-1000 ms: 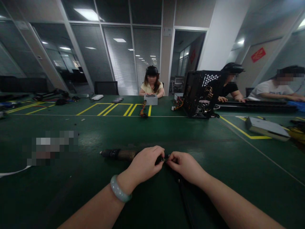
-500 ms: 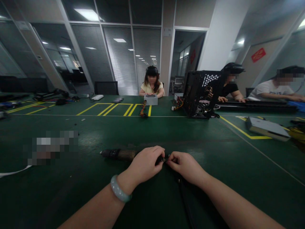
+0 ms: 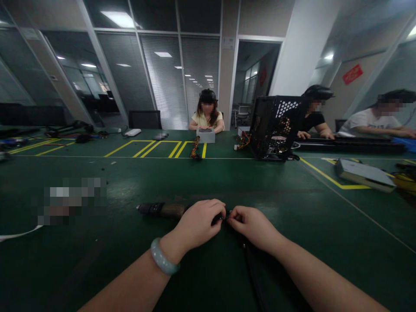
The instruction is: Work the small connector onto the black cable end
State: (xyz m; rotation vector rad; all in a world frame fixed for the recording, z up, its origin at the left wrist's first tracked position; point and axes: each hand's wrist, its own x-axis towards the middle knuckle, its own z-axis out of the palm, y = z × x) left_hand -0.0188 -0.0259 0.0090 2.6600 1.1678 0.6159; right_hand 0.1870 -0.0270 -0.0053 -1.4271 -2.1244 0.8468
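My left hand (image 3: pixel 202 221) and my right hand (image 3: pixel 252 225) meet at the middle of the green table (image 3: pixel 136 268), fingertips almost touching. Both are closed in a pinch around a small dark piece between them, too small and too covered to name. Behind my left hand lies an electric screwdriver (image 3: pixel 170 211), its metal tip pointing left; the hand hides its right end. From under my right hand a black cord or strap (image 3: pixel 251 268) runs down toward the front edge. A pale bangle (image 3: pixel 164 256) circles my left wrist.
A black computer case (image 3: pixel 276 128) stands at the back right, with a silver flat box (image 3: pixel 365 175) to its right. Across the table a person handles a grey power supply (image 3: pixel 206 136) with trailing wires. Two more people work at far right. Blurred-out items lie at left.
Almost nothing moves. My fingertips shift very slightly around the small piece; the screwdriver and the cord stay where they were.
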